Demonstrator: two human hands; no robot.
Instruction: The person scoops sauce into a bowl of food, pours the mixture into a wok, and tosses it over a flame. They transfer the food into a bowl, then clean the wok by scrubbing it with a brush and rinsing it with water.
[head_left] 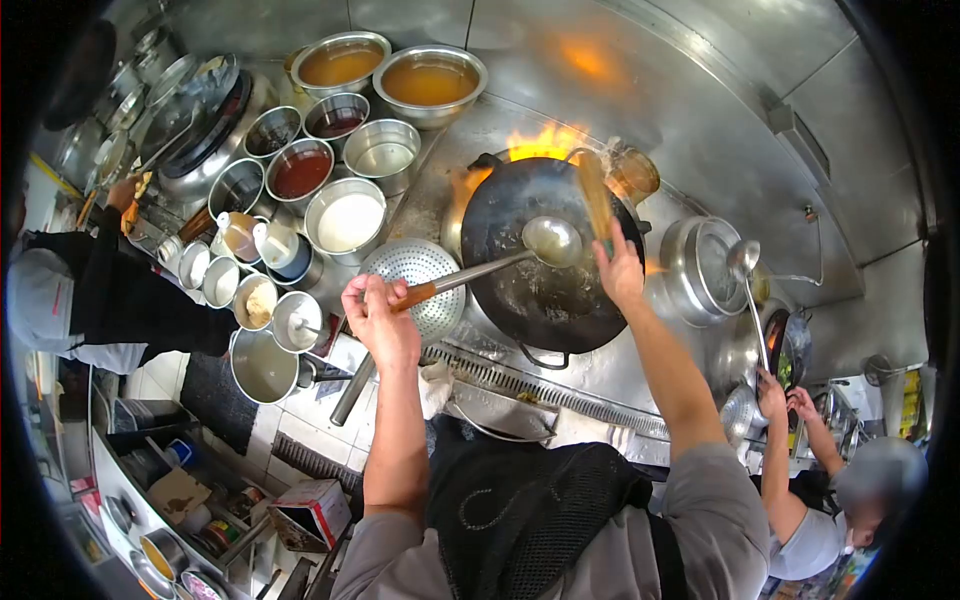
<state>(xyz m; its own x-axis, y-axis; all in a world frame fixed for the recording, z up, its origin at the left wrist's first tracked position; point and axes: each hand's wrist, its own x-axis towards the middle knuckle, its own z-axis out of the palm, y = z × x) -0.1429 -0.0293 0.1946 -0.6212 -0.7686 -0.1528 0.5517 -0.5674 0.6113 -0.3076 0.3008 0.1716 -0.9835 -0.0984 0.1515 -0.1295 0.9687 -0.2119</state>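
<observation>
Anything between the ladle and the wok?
Nothing visible. The left hand grips the ladle by its handle, its bowl over the wok. The right hand holds a bamboo brush just right of the bowl, beside it, not under it.

A shiny steel wall (700,90) stands behind the stove top (610,375), with orange light on it. The pale tiled floor (300,410) has a dark mat (215,395). A low shelf (115,480) stands left.
</observation>
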